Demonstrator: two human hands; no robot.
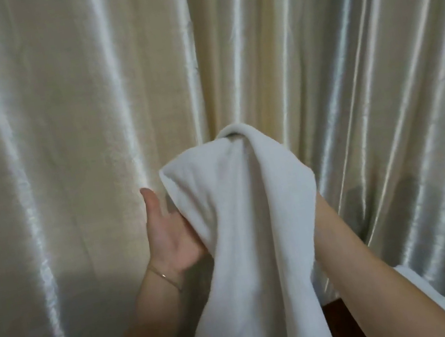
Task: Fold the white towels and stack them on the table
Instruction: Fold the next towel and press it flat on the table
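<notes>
In front of the curtain, at about chest height: one white towel held up in the air, draped in a long hanging fold whose lower end runs out of view at the bottom edge. Count of things in view: two hands, one raised towel, and one further patch of white cloth showing under my right forearm at lower right; whether that patch is a second towel or the tail of the first I cannot tell. My left hand is open, palm turned toward me, thumb pointing up and clear of the fabric; the other fingers pass behind the towel's left edge and touch it there, but whether they pinch it is hidden. One thin bracelet sits on the left wrist. My right hand is entirely under the towel, which is draped over it at the top of the bundle; only the right forearm shows, so the state of those fingers cannot be read. Surface: one small dark brown strip of table shows between the towel and the right forearm, low in the view. Room: the satin cream curtain fills the whole background, hanging in vertical pleats with bright sheen lines, and shadow darkens its lower left part.
</notes>
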